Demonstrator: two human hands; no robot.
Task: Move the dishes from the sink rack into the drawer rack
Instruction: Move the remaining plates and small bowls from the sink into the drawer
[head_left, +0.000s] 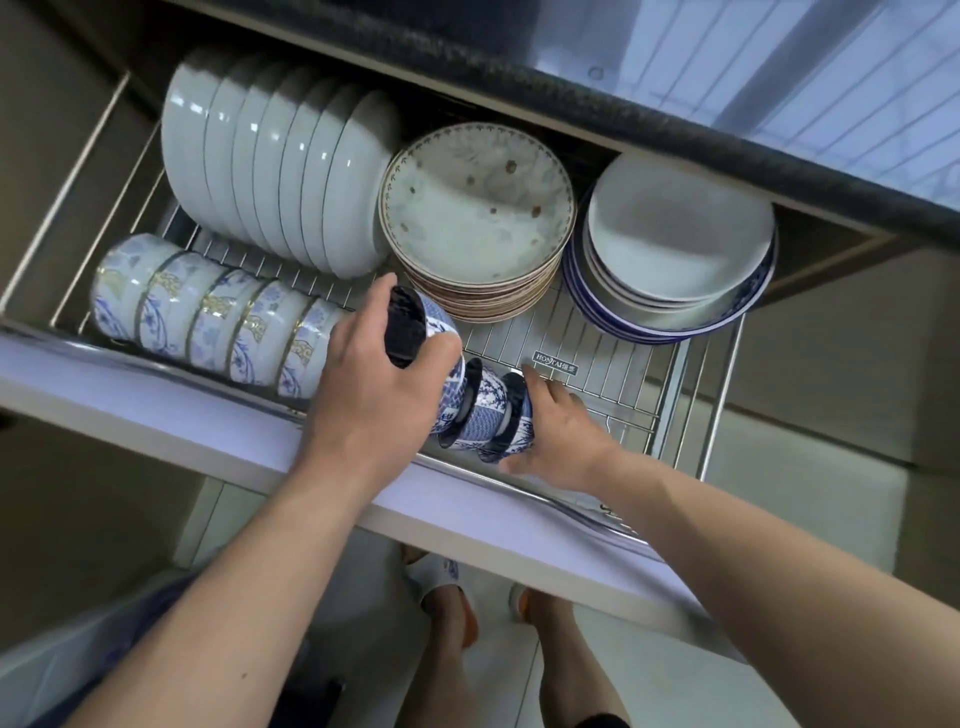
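The open drawer holds a wire drawer rack (597, 332). My left hand (374, 384) grips a blue-and-white bowl (439, 322) by its dark foot, tilted on its side at the rack's front. To its right lie two more blue-and-white bowls (491, 410) nested on their sides. My right hand (558, 431) holds the rightmost of them from the right, fingers curled against its side. The sink rack is out of view.
A row of large white bowls (270, 166) stands at the back left. Several patterned small bowls (208, 312) lie in front. A stack of gold-rimmed plates (478, 218) and stacked white dishes (675, 244) fill the back right. The dark countertop edge (727, 135) overhangs the drawer.
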